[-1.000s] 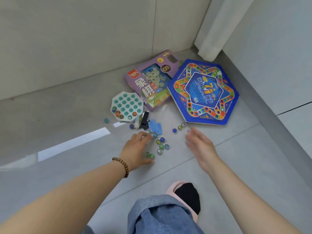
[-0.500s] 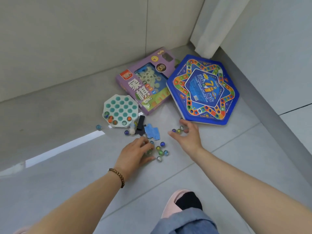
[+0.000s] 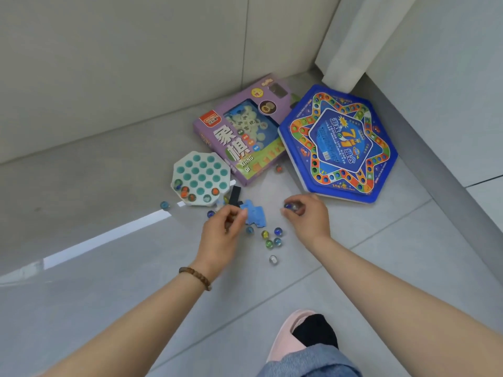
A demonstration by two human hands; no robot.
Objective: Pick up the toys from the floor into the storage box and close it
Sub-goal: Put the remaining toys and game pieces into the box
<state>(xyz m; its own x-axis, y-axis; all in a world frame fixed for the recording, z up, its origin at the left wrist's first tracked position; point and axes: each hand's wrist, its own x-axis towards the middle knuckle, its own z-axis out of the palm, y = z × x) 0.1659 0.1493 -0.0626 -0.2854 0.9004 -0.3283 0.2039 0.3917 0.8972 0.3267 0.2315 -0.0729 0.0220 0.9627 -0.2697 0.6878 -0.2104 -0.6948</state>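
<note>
We are gathering marbles, early in the tidy-up.
Our right hand point(image 3: 307, 217) pinches marbles point(image 3: 290, 205); our left hand point(image 3: 224, 232) curls, apparently round more. Six loose marbles point(image 3: 269, 243) lie between them, and five sit in one tray point(image 3: 200, 159) at 10 o'clock. Two boxes: purple box point(image 3: 239, 137) at 12, hexagonal box point(image 3: 340, 142) at 1. Next we scoop those six. We cannot tell which is the storage box.

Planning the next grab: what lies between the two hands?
Head view: a blue flat piece beside the left hand, then bare tile to the right hand, which pinches marbles.
</note>
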